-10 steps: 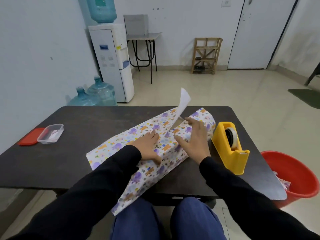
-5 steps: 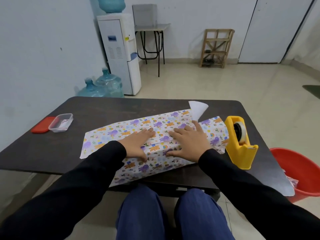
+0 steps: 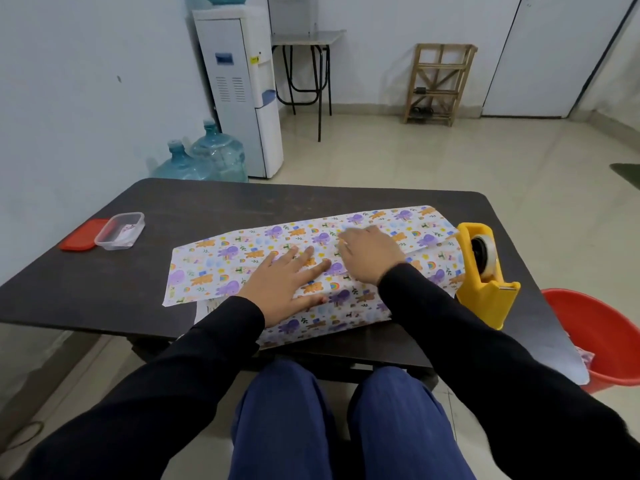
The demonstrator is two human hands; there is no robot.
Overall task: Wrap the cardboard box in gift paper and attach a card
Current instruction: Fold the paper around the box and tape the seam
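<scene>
Gift paper (image 3: 221, 263) printed with purple and orange animals covers the cardboard box, which is fully hidden beneath it, on the dark table (image 3: 214, 209). The far flap lies folded flat over the top. My left hand (image 3: 289, 282) presses flat on the paper with its fingers spread. My right hand (image 3: 369, 252) rests on the folded flap just to the right, slightly blurred, fingers extended along the paper. A loose paper edge hangs over the table's near side.
A yellow tape dispenser (image 3: 485, 275) stands right of the parcel. A clear plastic container (image 3: 119, 231) and its red lid (image 3: 80, 234) sit at the table's left. A red bucket (image 3: 604, 337) is on the floor at right. Water bottles (image 3: 211, 157) stand behind the table.
The upright paper flap has been folded down flat over the box. Both hands slid across the top, smoothing it, and the parcel now lies more square to the table.
</scene>
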